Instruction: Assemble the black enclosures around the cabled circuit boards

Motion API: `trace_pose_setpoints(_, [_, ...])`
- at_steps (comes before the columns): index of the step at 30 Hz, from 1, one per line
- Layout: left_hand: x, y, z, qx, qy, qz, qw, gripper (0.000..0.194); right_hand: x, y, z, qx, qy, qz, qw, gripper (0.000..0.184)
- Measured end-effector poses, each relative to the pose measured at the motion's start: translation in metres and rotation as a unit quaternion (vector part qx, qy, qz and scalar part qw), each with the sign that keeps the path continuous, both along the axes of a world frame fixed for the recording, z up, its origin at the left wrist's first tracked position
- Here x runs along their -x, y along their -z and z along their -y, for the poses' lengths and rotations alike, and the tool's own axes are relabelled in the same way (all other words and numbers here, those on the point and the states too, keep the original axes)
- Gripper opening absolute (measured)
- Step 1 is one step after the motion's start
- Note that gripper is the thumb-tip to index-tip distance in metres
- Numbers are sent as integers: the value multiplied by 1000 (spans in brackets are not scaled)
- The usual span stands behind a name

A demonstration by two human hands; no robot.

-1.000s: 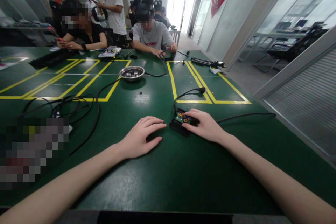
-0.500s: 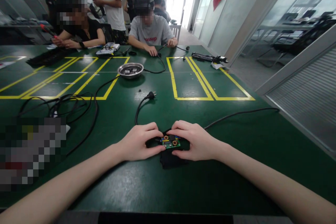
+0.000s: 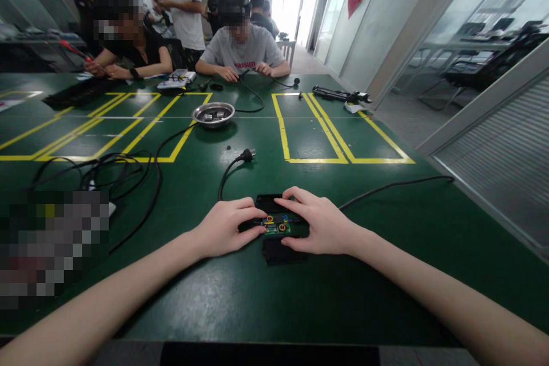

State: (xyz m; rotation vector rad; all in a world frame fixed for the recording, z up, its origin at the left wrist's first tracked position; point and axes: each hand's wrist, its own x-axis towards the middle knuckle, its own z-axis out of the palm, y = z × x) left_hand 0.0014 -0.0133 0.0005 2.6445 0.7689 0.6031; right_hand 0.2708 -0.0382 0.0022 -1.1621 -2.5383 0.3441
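Note:
A small green circuit board (image 3: pixel 277 225) with copper-wound coils lies in front of me, with a cord joined at each side. My left hand (image 3: pixel 227 227) grips the board's left edge between thumb and fingers. My right hand (image 3: pixel 323 223) is open, with thumb and fingers spread around the board's right side. Its fingertips reach the black case half (image 3: pixel 266 202) behind the board, and its thumb is at the other black case half (image 3: pixel 281 253) in front. A black power plug (image 3: pixel 247 155) on a bent cord lies beyond my left hand.
A metal bowl (image 3: pixel 213 116) with small metal parts stands farther back. Coiled black cables (image 3: pixel 115 174) lie left, beside a blurred-out object (image 3: pixel 55 246). Yellow tape (image 3: pixel 317 161) marks the green table. Across it, a person in grey (image 3: pixel 244 54) handles a cord; another person in black (image 3: pixel 141 48) sits left.
My right hand has spread wider and its fingers have shifted up. The board sits lower between the hands, and the rear case half now shows. The person opposite has drawn their hands back with the cord.

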Motion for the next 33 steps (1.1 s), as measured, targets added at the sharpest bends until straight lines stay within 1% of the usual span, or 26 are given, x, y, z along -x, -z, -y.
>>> trace_pose_setpoints(3, [-1,0,-1,-17,-24,-17,999,23,1,1,0,0,4,-11,1000,66])
trace_pose_setpoints(7, [-1,2,-4,-31,-49,-23,998,23,5,3,0,-6,43,-25,999,61])
trace_pose_setpoints(9, [-1,2,-4,-29,-55,-22,998,23,5,6,-1,-16,50,-35,998,62])
trace_pose_setpoints(14, [0,2,-4,-19,-50,-17,998,26,2,10,-5,-32,41,-54,997,67])
trace_pose_setpoints(18, [-1,1,-4,-20,-61,-30,997,31,1,9,-8,-38,32,-52,997,62])
trace_pose_setpoints(23, [-4,3,-3,-15,-80,-36,996,26,4,8,-6,-37,31,-44,998,58])
trace_pose_setpoints(29, [-5,5,-4,-15,-89,-33,995,25,3,9,-7,-25,35,-61,997,65])
trace_pose_setpoints(33, [-4,4,-3,-20,-87,-33,995,25,-9,6,-9,8,9,-117,993,54])
